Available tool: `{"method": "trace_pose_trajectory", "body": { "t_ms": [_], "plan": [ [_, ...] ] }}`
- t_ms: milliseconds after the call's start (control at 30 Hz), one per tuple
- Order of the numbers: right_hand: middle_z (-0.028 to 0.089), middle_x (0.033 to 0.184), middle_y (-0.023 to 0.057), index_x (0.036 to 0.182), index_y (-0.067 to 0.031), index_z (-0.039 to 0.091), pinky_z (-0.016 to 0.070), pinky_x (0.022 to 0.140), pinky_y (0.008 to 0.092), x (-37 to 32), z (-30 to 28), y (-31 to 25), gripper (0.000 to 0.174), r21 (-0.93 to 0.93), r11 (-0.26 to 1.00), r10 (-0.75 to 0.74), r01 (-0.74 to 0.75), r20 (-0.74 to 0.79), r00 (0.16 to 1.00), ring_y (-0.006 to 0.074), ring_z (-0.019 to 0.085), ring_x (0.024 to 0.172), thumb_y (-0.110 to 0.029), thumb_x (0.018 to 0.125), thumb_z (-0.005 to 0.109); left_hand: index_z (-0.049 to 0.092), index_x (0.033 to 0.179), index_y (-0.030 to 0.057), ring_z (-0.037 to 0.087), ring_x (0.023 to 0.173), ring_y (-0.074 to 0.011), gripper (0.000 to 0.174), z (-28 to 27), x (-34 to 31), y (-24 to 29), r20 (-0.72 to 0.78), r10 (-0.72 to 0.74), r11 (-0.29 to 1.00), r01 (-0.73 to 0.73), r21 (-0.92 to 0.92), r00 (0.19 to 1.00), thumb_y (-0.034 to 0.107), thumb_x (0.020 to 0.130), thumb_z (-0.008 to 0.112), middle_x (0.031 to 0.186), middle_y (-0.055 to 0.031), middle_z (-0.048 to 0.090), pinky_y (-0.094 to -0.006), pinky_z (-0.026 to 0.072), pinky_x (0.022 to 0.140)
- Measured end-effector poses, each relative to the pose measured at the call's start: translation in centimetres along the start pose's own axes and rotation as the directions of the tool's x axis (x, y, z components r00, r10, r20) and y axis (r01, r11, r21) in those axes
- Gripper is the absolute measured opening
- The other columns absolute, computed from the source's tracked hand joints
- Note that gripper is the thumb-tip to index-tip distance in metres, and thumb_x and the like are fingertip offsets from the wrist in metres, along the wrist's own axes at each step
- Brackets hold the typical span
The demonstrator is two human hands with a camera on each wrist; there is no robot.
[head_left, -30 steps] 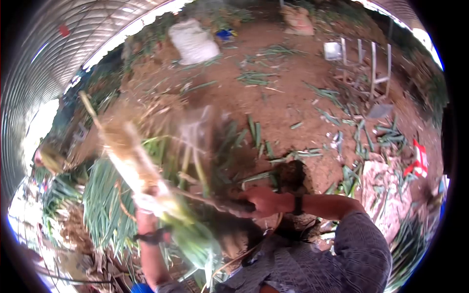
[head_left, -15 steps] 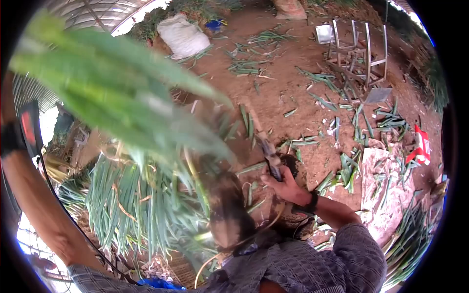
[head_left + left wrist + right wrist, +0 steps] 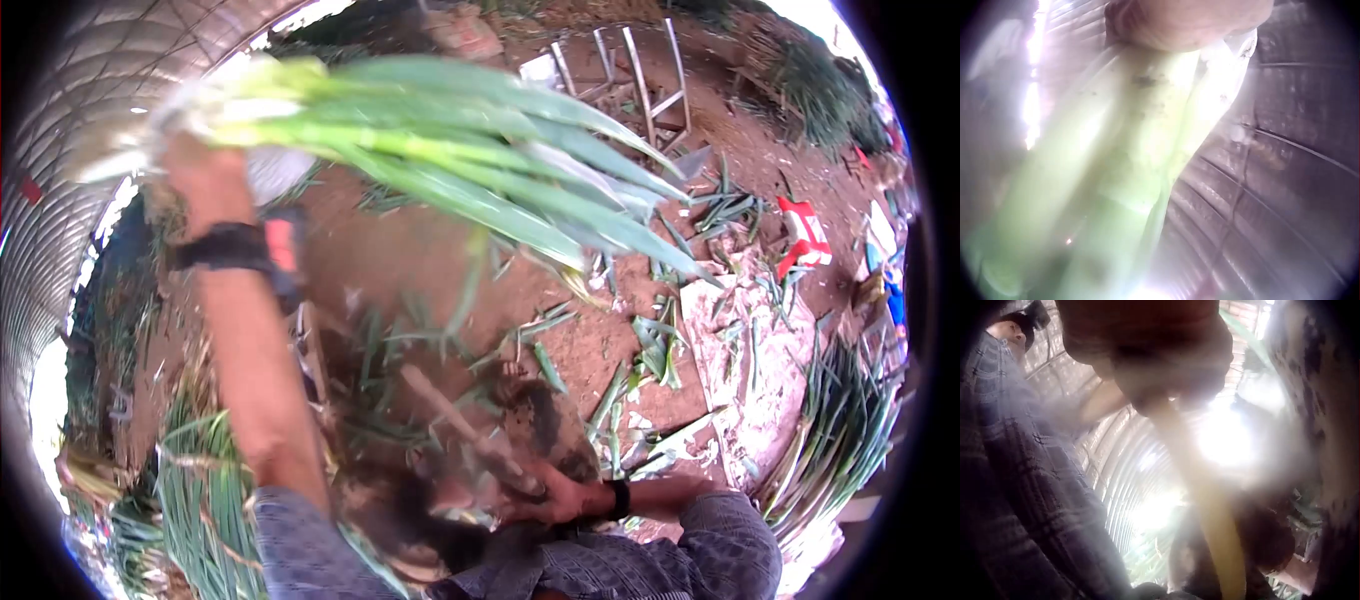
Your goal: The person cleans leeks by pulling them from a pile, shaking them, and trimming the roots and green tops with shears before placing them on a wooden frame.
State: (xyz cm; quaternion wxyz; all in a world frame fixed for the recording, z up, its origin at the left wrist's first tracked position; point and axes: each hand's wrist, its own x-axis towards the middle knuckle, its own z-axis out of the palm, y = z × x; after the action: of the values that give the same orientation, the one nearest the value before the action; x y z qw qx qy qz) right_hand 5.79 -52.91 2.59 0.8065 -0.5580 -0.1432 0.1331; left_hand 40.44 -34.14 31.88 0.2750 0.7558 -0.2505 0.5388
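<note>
High at the left of the head view, my left hand (image 3: pixel 205 180) grips a bunch of long green onions (image 3: pixel 430 150), its whitish root ends to the left and green leaves fanning right. In the left wrist view, fingers (image 3: pixel 1185 22) curl over pale stalks (image 3: pixel 1141 119). Low and near the body, my right hand (image 3: pixel 560 497) holds a brown stick (image 3: pixel 450 415) that points up and left. The right wrist view shows the dark, blurred hand (image 3: pixel 1154 350) with a yellowish strip (image 3: pixel 1210 506) running down from it; what the strip is, I cannot tell.
More green onions lie in piles at the lower left (image 3: pixel 205 500) and right (image 3: pixel 835 430). A pale, stained sheet (image 3: pixel 750 370), loose leaves and a red-and-white packet (image 3: pixel 803 238) lie on brown soil. Farther back stands a metal frame (image 3: pixel 650 90).
The onion bunch has swung from low front to high left, its leaves now pointing right. My right hand has dropped nearer the body, still holding the stick. The head view has turned.
</note>
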Motion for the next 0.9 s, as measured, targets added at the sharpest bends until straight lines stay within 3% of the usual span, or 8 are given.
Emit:
{"method": "trace_pose_trajectory", "body": {
  "t_ms": [33, 133, 200, 333, 400, 533, 733, 900],
  "plan": [
    [0.057, 0.085, -0.0009, 0.107, -0.005, 0.055, 0.0446, 0.065, 0.0258, 0.0, -1.0, 1.1, 0.026, -0.048, 0.997, 0.067, -0.065, 0.025, 0.997, 0.0083, 0.052, 0.075, -0.015, 0.089, 0.071, 0.061, 0.115, 0.0007, 0.059, 0.109, -0.0326, 0.037, 4.8, -2.2, -1.4, 0.054, -0.119, 0.957, 0.129, -0.259, 0.991, 0.024, 0.086, 0.064, 0.115, -0.0204, 0.062, -0.0432, 0.0463, 0.093],
    [0.054, 0.085, -0.0014, 0.109, -0.0039, 0.055, 0.0435, 0.067, 0.025, 1.9, -2.6, 2.9, 0.025, 0.016, 0.991, 0.131, -0.13, -0.028, 0.991, 0.0061, 0.05, 0.079, -0.018, 0.092, 0.068, 0.047, 0.133, 0.0033, 0.057, 0.116, -0.0304, 0.061, 19.8, -11.8, -5.4, 0.61, -0.538, -0.244, 0.585, -0.774, 0.582, 0.042, 0.089, 0.065, 0.129, -0.0143, 0.057, -0.0458, 0.0467, 0.1],
    [0.054, 0.085, -0.0011, 0.108, -0.0036, 0.056, 0.0436, 0.067, 0.0247, 3.8, -2.8, 2.8, 0.025, 0.072, 0.991, 0.12, -0.112, -0.122, 0.985, 0.006, 0.05, 0.079, -0.02, 0.093, 0.067, 0.05, 0.132, 0.0081, 0.059, 0.112, -0.0272, 0.061, 26.7, -24.7, -8.7, 0.767, -0.392, 0.175, 0.859, -0.48, 0.508, 0.047, 0.088, 0.066, 0.126, -0.012, 0.058, -0.0446, 0.0495, 0.089],
    [0.057, 0.091, 0.0007, 0.112, -0.0022, 0.058, 0.0434, 0.067, 0.0251, 7.2, -2.9, 4.1, 0.031, 0.085, 0.968, 0.251, -0.237, -0.257, 0.933, 0.0073, 0.05, 0.078, -0.025, 0.093, 0.066, 0.06, 0.124, 0.0107, 0.062, 0.105, -0.0213, 0.052, 22.5, -37.4, -4.7, 0.96, -0.217, 0.294, 0.926, 0.239, -0.179, 0.05, 0.09, 0.061, 0.114, -0.0086, 0.064, -0.0416, 0.0511, 0.082],
    [0.06, 0.091, 0.0013, 0.111, -0.0032, 0.061, 0.0431, 0.066, 0.0251, 9.0, -2.7, 3.9, 0.034, 0.107, 0.963, 0.269, -0.247, -0.343, 0.9, 0.0077, 0.051, 0.079, -0.032, 0.094, 0.065, 0.062, 0.119, 0.0054, 0.062, 0.106, -0.0188, 0.05, 14.8, -39.3, -2.4, 0.997, -0.058, 0.086, 0.994, 0.064, -0.06, 0.048, 0.094, 0.055, 0.112, -0.0098, 0.065, -0.0381, 0.0513, 0.086],
    [0.061, 0.093, 0.0024, 0.114, -0.0018, 0.061, 0.0442, 0.067, 0.0252, 13.3, -3.4, 4.5, 0.039, 0.136, 0.945, 0.324, -0.299, -0.245, 0.914, 0.0086, 0.055, 0.081, -0.036, 0.094, 0.062, 0.06, 0.121, 0.0014, 0.061, 0.107, -0.0196, 0.052, 0.5, -33.9, 0.4, 0.987, -0.065, -0.21, 0.969, 0.132, -0.148, 0.047, 0.097, 0.05, 0.11, -0.0095, 0.065, -0.0324, 0.0494, 0.09],
    [0.062, 0.101, 0.0122, 0.132, -0.0037, 0.047, 0.0496, 0.077, 0.0361, 21.5, 6.8, 12.6, 0.057, -0.188, 0.941, -0.288, 0.283, -0.003, 0.958, 0.018, 0.059, 0.086, -0.018, 0.083, 0.071, 0.059, 0.117, -0.0006, 0.058, 0.092, -0.0161, 0.041, -13.2, -29.8, 2.6, 0.825, -0.536, 0.257, 0.965, -0.044, 0.18, 0.03, 0.091, 0.065, 0.099, -0.0077, 0.064, -0.0296, 0.0478, 0.081],
    [0.062, 0.099, 0.0124, 0.133, -0.0049, 0.045, 0.0491, 0.077, 0.0366, 20.5, 11.5, 7.8, 0.06, -0.151, 0.96, -0.197, 0.237, 0.238, 0.951, 0.0182, 0.058, 0.087, -0.019, 0.081, 0.072, 0.063, 0.113, -0.0007, 0.06, 0.085, -0.0148, 0.034, -20.2, -31.3, 1.9, 0.648, -0.724, 0.159, 0.971, -0.18, 0.238, 0.023, 0.088, 0.068, 0.098, -0.0073, 0.066, -0.028, 0.0502, 0.073]
  ]
}}
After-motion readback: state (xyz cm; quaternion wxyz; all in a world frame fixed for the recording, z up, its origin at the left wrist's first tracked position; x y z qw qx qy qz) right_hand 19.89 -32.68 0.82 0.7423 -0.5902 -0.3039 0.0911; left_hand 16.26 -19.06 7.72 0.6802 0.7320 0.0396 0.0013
